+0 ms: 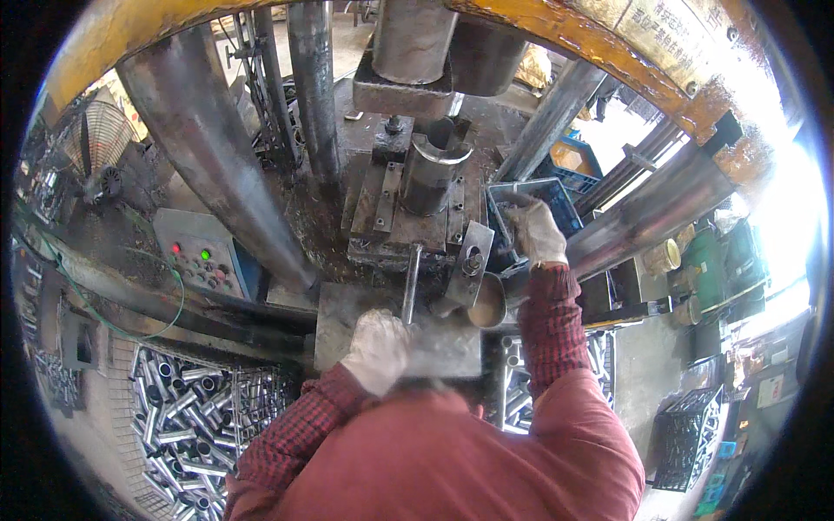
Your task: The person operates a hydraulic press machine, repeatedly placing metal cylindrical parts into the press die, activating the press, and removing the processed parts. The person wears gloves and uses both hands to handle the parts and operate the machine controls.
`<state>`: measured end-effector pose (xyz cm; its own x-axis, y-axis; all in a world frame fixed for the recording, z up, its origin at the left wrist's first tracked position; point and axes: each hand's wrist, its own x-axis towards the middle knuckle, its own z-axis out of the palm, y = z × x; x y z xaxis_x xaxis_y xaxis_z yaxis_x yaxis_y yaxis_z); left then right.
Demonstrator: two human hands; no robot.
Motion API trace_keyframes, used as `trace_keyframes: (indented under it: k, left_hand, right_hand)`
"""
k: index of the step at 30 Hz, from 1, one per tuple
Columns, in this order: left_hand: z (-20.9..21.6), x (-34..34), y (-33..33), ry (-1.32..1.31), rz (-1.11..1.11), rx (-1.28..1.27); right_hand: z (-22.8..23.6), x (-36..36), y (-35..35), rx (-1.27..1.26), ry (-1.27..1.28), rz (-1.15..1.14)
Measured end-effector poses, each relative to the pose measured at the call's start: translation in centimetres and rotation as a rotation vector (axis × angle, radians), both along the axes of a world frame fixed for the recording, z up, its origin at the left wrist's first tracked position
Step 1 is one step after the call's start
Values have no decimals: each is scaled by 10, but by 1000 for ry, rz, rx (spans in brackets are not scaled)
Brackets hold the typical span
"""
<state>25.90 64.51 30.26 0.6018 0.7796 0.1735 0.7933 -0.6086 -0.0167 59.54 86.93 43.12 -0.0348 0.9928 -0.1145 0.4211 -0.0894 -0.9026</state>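
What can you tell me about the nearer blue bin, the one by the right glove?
The blue bin is an open-topped, box-shaped container, apparently plastic, with a raised rim. It stands to the right of the press's metal die, nearer than another blue bin. The gloved right hand hides part of it; whether the two touch, I can't tell. Its inside is too dark and covered to show what it holds.

Four columns (217,165), two large blue crates (521,186) and one control box (196,246) show.
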Motion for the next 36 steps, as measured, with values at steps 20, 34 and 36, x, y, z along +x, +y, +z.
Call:
trace_keyframes:
  k: [20,34,36]
  left_hand:
    - [39,9,12,-138,129,-175]
    - [30,7,8,-151,98,-80]
    - [31,8,7,-113,113,-85]
  right_hand:
    - [-34,-5,-27,105,-1009,96]
    - [-8,-38,-29,44,-1209,298]
    - [-5,-42,-26,0,-1235,349]
